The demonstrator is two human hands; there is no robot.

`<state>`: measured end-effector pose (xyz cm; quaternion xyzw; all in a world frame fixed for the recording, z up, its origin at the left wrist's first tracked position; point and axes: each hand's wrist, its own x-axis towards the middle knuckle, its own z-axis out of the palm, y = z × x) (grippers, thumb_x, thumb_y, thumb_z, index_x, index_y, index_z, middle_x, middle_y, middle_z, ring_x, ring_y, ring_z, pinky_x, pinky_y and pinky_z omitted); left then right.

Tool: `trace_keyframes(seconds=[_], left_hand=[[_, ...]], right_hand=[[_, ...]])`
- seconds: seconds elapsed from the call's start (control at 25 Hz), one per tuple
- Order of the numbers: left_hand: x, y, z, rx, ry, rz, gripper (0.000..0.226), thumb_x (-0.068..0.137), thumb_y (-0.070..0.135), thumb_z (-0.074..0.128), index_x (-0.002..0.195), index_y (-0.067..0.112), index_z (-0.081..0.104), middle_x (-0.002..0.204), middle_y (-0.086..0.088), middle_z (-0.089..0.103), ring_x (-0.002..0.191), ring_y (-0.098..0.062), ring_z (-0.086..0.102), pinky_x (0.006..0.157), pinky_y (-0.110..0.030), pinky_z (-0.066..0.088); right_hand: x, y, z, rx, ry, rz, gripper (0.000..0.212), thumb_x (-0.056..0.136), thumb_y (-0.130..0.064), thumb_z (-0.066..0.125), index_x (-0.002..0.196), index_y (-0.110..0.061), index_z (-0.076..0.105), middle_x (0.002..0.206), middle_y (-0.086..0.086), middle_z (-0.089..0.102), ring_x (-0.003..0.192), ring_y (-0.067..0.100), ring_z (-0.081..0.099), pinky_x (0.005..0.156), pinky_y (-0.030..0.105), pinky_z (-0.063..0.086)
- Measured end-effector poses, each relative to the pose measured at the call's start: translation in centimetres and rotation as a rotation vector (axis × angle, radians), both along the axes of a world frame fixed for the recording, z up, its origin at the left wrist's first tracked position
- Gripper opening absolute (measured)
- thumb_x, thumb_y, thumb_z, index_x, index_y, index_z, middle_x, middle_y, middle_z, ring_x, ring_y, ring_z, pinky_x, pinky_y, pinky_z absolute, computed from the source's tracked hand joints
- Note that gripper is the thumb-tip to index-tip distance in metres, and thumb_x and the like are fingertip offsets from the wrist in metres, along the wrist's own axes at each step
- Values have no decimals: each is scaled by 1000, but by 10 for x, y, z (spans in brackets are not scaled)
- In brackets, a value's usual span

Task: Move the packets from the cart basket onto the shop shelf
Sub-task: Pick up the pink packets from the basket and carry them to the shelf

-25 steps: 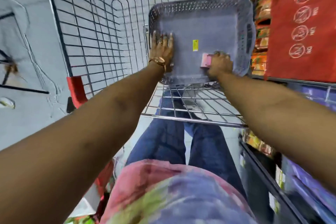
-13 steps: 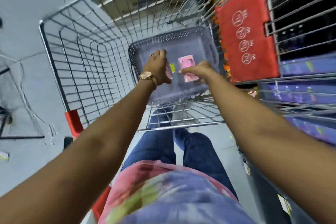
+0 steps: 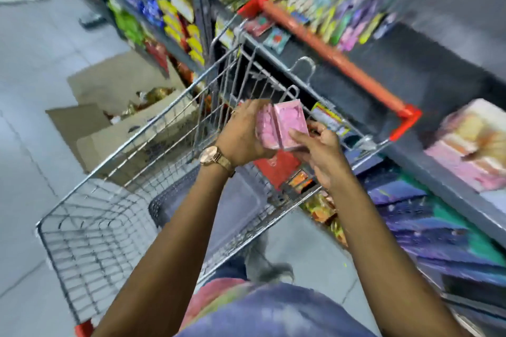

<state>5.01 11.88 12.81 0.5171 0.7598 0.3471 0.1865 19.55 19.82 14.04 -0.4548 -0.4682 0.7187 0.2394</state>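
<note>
A: Holding both pink packets [image 3: 280,126] up over the cart [image 3: 142,172], are they?

B: Yes. The left hand [image 3: 241,134] wraps the left-hand packet from behind, fingers curled shut around it. The right hand [image 3: 317,150] closes on the other packet, thumb [image 3: 298,135] on its face, fingers underneath. The two packets touch edge to edge, like an open book.

A: Why pressed together like that?

B: My guess is they are being squared into one stack, so a single hand can carry both to the shelf [image 3: 410,68].

A: And the basket [image 3: 169,200]?

B: It sits low in the cart, below the left wrist. What I can see of its floor looks bare, though the arms hide part of it, so I cannot say it is emptied.

A: Where is the shelf from here?

B: To the right, just past the cart's red handle [image 3: 328,55]. A dark ledge there carries blurred rows of bright packets [image 3: 342,16]. The cart stands close beside it, which I would say keeps the reach short.

A: Any trouble ahead?

B: The view is smeared, so details are unsure. The handle lies between the hands and the ledge, so the packets will likely need lifting over it. Thin packets may slip if the grip loosens while stacking.
</note>
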Motion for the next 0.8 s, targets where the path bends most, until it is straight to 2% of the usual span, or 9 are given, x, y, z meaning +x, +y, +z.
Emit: trace_keyframes(seconds=[0.16, 0.28, 0.4, 0.48, 0.56, 0.68, 0.72, 0.8], left_hand=[[50, 57, 57, 114, 90, -289, 84, 45, 32, 84, 119, 4, 57, 111, -19, 64, 102, -32, 62, 90, -27, 41], [90, 100, 86, 179, 140, -483, 72, 49, 47, 68, 104, 1, 62, 103, -19, 68, 95, -29, 61, 89, -33, 43], [140, 145, 109, 151, 193, -665, 80, 46, 51, 64, 111, 5, 61, 114, -15, 67, 106, -27, 60, 96, -23, 37], [174, 173, 117, 85, 249, -767, 83, 47, 48, 66, 120, 9, 58, 127, -12, 62, 120, -24, 55, 103, -21, 32], [202, 194, 113, -5, 311, -833, 84, 53, 40, 74, 129, 11, 51, 139, -11, 52, 131, -24, 46, 111, -26, 33], [232, 224, 97, -111, 353, -870, 83, 64, 24, 79, 137, 14, 41, 146, -12, 42, 137, -28, 35, 116, -31, 29], [239, 231, 92, -120, 371, -885, 79, 66, 21, 77, 136, 17, 43, 145, -11, 44, 137, -28, 34, 115, -29, 27], [245, 242, 83, -131, 409, -910, 69, 69, 21, 72, 133, 21, 47, 143, -9, 47, 138, -26, 33, 116, -28, 24]], right_hand=[[65, 24, 47, 116, 96, -252, 32, 87, 5, 54, 116, -9, 55, 82, 1, 65, 52, -1, 66, 51, 14, 56], [114, 39, 66, 181, 155, -432, 38, 88, 3, 54, 122, -12, 51, 88, 8, 65, 61, 9, 67, 60, 20, 59], [164, 51, 77, 282, 149, -603, 38, 90, 2, 52, 125, -12, 49, 90, 8, 65, 72, 16, 63, 63, 18, 59], [191, 63, 77, 353, 65, -687, 36, 90, 5, 50, 123, -10, 52, 92, 6, 64, 73, 14, 61, 61, 17, 58], [209, 79, 64, 362, -59, -760, 38, 89, 6, 50, 123, -11, 54, 95, 4, 63, 72, 13, 59, 62, 19, 57], [225, 108, 47, 386, -372, -774, 42, 82, -4, 55, 124, -7, 57, 96, 9, 66, 79, 25, 60, 79, 42, 56], [227, 116, 47, 405, -472, -752, 39, 82, -4, 55, 121, -4, 59, 97, 14, 68, 83, 30, 63, 82, 42, 55], [225, 119, 55, 445, -647, -672, 28, 88, 1, 50, 113, 4, 62, 100, 19, 68, 89, 30, 64, 74, 23, 52]])
